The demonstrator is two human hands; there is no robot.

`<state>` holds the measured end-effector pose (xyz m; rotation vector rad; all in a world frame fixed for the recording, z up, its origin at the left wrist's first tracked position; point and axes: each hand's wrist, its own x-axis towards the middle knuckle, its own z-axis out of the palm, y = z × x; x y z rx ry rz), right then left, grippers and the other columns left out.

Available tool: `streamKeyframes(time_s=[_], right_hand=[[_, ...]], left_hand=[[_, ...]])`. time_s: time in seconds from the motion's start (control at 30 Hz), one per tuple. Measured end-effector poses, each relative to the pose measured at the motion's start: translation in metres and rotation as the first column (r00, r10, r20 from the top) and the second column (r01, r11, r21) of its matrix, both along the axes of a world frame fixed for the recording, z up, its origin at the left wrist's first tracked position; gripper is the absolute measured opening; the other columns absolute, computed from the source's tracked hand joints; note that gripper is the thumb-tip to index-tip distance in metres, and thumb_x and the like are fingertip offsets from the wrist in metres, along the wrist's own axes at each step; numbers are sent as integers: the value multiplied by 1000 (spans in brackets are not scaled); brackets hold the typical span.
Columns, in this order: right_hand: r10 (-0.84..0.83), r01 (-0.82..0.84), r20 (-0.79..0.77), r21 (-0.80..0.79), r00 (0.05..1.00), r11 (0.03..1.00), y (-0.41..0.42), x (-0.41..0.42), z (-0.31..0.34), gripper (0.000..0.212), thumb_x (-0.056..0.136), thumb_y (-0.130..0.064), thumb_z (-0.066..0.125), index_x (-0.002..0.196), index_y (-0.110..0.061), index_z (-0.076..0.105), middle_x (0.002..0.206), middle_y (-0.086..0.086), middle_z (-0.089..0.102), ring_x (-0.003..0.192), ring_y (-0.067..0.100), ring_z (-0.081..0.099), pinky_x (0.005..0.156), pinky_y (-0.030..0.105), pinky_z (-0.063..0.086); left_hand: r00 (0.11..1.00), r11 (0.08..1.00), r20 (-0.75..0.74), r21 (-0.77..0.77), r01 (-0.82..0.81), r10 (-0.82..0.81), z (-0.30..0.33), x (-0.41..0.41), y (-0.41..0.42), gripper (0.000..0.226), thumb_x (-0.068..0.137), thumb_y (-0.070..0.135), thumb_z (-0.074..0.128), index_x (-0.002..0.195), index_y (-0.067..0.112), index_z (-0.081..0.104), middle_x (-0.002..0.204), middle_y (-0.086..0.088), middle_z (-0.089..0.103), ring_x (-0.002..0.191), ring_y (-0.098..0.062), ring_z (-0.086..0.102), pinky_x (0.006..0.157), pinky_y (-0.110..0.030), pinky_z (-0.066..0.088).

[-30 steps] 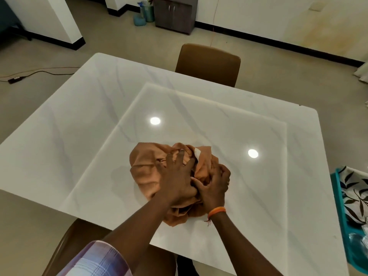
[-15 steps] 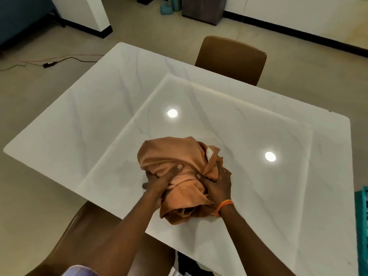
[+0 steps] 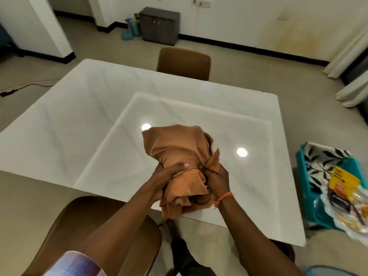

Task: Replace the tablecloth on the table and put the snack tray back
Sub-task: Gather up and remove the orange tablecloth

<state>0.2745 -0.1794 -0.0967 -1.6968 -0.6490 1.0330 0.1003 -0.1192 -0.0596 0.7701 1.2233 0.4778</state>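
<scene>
A bunched orange-brown tablecloth is held in a bundle above the near edge of the bare white marble table. My left hand grips its left side, thumb on top. On the right, my right hand, with an orange wristband, grips the folds. A clear snack tray with packets sits on a teal stool at the far right, on top of a folded leaf-print cloth.
The teal stool stands beside the table's right edge. One brown chair is at the far side, another right under my arms. A grey cabinet and curtains line the walls.
Both hands have gathered the cloth tighter and lifted it toward the table's near edge. My left hand moved from on top to the side. The view has shifted, so the stool shows again.
</scene>
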Motion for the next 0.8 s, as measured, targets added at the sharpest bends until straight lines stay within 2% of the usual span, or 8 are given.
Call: streamKeyframes(time_s=[0.17, 0.3, 0.4, 0.5, 0.6, 0.67, 0.73, 0.8], right_hand=[[-193, 194, -24, 90, 981, 977, -90, 69, 29, 43, 71, -39, 82, 111, -29, 70, 101, -5, 75, 91, 13, 71, 83, 35, 58], [-382, 389, -76, 156, 921, 908, -175, 127, 40, 43, 69, -32, 83, 111, -29, 71, 104, -5, 75, 95, 13, 71, 77, 26, 58], [-544, 562, -145, 151, 826, 813, -248, 175, 33, 43, 73, -19, 82, 114, -22, 70, 109, 3, 74, 99, 19, 70, 83, 33, 57], [-678, 693, -146, 108, 720, 713, -336, 229, 23, 44, 70, -23, 84, 112, -24, 71, 107, 0, 74, 95, 14, 71, 78, 29, 59], [-790, 809, -187, 57, 584, 585, -426, 289, 6, 50, 64, -25, 86, 110, -15, 72, 104, 10, 74, 97, 30, 70, 83, 44, 57], [-838, 857, -187, 47, 512, 513, -489, 341, -11, 39, 70, -16, 83, 108, -14, 72, 103, 15, 73, 93, 32, 69, 80, 43, 57], [-880, 898, -186, 24, 437, 440, -548, 397, -31, 28, 75, -8, 79, 99, -21, 75, 99, 11, 75, 88, 29, 68, 73, 36, 57], [-904, 917, -178, -14, 389, 398, -612, 463, -61, 34, 76, -4, 77, 100, -29, 75, 101, 4, 75, 88, 24, 69, 75, 35, 58]], left_hand=[[972, 995, 212, 16, 98, -99, 22, 76, -70, 103, 59, 41, 86, 147, 24, 35, 138, -10, 54, 121, -33, 57, 107, -52, 44], [939, 968, 236, 38, 248, -250, 32, 156, -127, 106, 58, 42, 87, 148, 24, 34, 144, -9, 50, 128, -33, 52, 111, -50, 40], [874, 899, 210, 105, 426, -439, 31, 221, -182, 119, 48, 47, 91, 149, 24, 33, 142, -7, 52, 124, -31, 55, 107, -49, 44], [800, 820, 180, 102, 564, -573, 17, 299, -249, 115, 51, 46, 92, 148, 26, 35, 139, -5, 54, 121, -29, 58, 104, -49, 47], [713, 725, 138, 70, 685, -687, -5, 385, -325, 120, 44, 52, 95, 146, 28, 37, 134, 0, 58, 115, -23, 62, 99, -45, 52], [672, 680, 112, 59, 731, -732, -26, 452, -383, 118, 41, 54, 96, 142, 27, 42, 130, 3, 61, 111, -19, 64, 95, -41, 54], [641, 644, 77, 31, 764, -764, -47, 517, -440, 116, 41, 56, 94, 141, 28, 41, 123, 9, 60, 107, -14, 63, 91, -35, 54], [594, 595, 72, -4, 803, -801, -75, 592, -501, 116, 44, 54, 93, 143, 32, 37, 120, 13, 57, 105, -10, 60, 87, -30, 52]])
